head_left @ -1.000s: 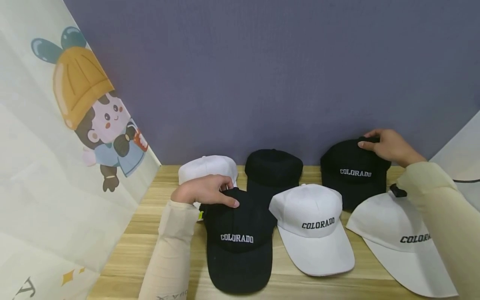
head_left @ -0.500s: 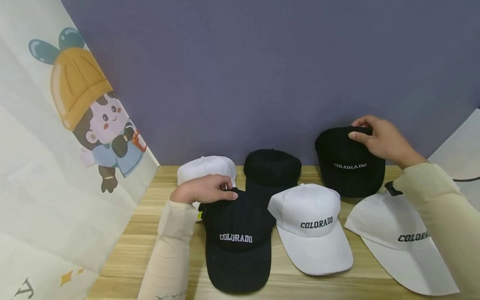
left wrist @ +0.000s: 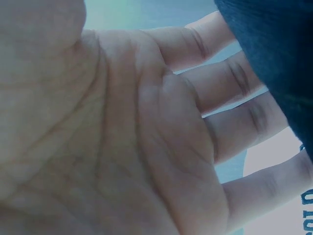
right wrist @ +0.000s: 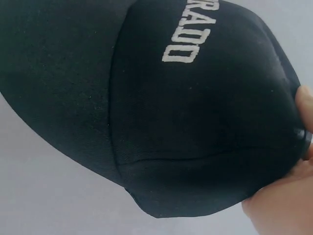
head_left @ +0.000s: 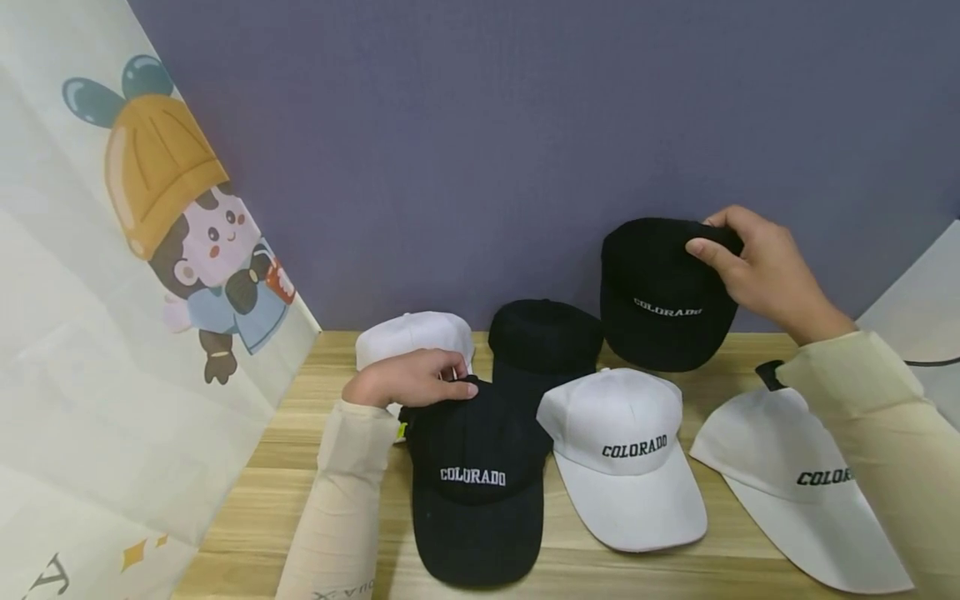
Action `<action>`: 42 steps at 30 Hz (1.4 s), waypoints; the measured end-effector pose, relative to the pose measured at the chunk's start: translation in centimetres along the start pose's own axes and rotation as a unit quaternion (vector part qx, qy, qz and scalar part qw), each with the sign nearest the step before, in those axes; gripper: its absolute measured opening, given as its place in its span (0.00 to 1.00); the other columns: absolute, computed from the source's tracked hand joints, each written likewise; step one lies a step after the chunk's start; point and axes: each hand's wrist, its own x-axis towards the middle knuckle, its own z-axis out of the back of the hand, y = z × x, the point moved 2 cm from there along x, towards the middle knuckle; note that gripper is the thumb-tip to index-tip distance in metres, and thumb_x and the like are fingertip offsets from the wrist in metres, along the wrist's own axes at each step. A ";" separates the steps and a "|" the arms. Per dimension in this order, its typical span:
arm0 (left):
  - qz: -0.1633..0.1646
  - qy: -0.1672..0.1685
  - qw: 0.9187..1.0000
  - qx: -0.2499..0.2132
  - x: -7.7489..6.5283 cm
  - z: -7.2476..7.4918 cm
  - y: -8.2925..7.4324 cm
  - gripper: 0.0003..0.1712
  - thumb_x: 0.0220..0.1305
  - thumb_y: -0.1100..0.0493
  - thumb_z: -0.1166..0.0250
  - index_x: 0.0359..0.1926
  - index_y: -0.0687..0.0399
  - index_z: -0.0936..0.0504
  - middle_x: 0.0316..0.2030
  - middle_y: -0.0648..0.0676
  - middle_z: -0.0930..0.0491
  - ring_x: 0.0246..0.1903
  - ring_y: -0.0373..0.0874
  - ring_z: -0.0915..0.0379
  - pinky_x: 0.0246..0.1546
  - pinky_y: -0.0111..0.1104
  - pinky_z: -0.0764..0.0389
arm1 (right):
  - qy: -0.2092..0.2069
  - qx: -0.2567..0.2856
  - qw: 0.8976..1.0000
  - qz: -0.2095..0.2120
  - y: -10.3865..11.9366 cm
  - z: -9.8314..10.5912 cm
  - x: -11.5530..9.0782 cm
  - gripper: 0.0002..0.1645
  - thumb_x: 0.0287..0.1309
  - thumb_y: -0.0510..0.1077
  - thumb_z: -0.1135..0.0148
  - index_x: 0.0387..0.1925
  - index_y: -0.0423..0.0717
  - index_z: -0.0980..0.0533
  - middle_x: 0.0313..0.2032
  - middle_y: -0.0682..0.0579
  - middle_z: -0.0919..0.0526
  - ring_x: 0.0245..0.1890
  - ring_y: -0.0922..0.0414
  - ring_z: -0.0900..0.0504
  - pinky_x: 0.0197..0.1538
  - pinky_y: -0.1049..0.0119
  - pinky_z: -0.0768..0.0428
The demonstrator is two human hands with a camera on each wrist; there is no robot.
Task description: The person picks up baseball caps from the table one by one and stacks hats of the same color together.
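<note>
At the back right, my right hand (head_left: 772, 271) grips the top of a black baseball cap (head_left: 663, 300) between thumb and fingers. That cap hangs above the table, brim toward me, with white COLORADO lettering; the right wrist view shows its brim and crown (right wrist: 205, 107) close up. My left hand (head_left: 412, 379) pinches the crown of a front black COLORADO cap (head_left: 476, 467), which lies brim toward me. In the left wrist view the palm (left wrist: 122, 122) fills most of the picture, and the fingers run behind the dark cap fabric (left wrist: 279, 54).
Behind the left hand stands a white cap (head_left: 416, 332), with another black cap (head_left: 547, 337) to its right. Two white COLORADO caps (head_left: 626, 462) lie at the front; my right sleeve (head_left: 885, 450) partly covers the rightmost cap (head_left: 780, 442). A grey-blue panel (head_left: 480, 150) closes off the wooden table's back.
My right hand has lifted its black cap up off the table and carried it leftward, toward the other back black cap. The left hand and its cap have stayed put.
</note>
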 end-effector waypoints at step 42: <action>-0.014 -0.034 0.999 0.020 0.0 0.2 0.2 0.05 0.62 0.53 0.42 0.37 0.46 0.25 0.32 0.47 0.27 0.32 0.42 0.32 0.36 0.33 0.32 | -0.231 0.199 0.948 0.091 9.1 -1.1 -1.2 0.13 0.56 0.41 0.41 0.39 0.36 0.27 0.28 0.45 0.27 0.25 0.58 0.30 0.31 0.66 0.36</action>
